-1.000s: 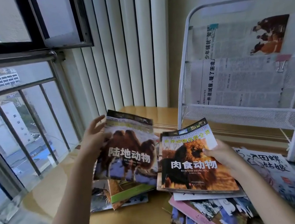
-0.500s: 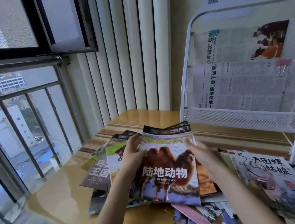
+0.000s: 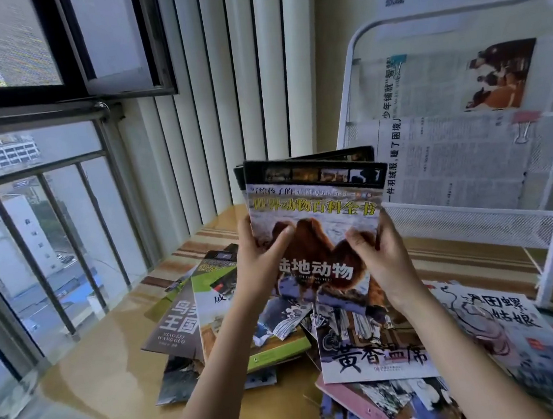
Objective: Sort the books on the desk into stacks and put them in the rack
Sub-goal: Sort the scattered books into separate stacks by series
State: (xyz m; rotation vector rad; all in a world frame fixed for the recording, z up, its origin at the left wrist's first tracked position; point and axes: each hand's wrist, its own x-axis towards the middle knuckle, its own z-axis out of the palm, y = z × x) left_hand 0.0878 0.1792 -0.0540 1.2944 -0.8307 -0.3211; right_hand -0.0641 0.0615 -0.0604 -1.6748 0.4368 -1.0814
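Both hands hold a small stack of animal books (image 3: 316,204) upright above the desk, the camel cover facing me. My left hand (image 3: 260,262) grips the stack's left edge, thumb on the cover. My right hand (image 3: 382,259) grips the right edge. At least one more book sits behind the camel one. Below lie loose books: a brown bird book (image 3: 174,321), a green-edged book (image 3: 224,305), a white book with black brush characters (image 3: 370,346) and a pale illustrated book (image 3: 501,321). The white wire rack (image 3: 470,225) stands at the back right.
Newspapers (image 3: 451,155) fill the rack's upper tiers, held by a pink clip (image 3: 524,127). White vertical blinds (image 3: 206,89) hang behind the desk (image 3: 113,359). A window with a metal railing (image 3: 23,176) runs along the left. More books spill off toward the lower right.
The camel book went onto the lion book, then both hands lifted the joined stack from the pile and stood it upright. The white brush-character book beneath is now uncovered.
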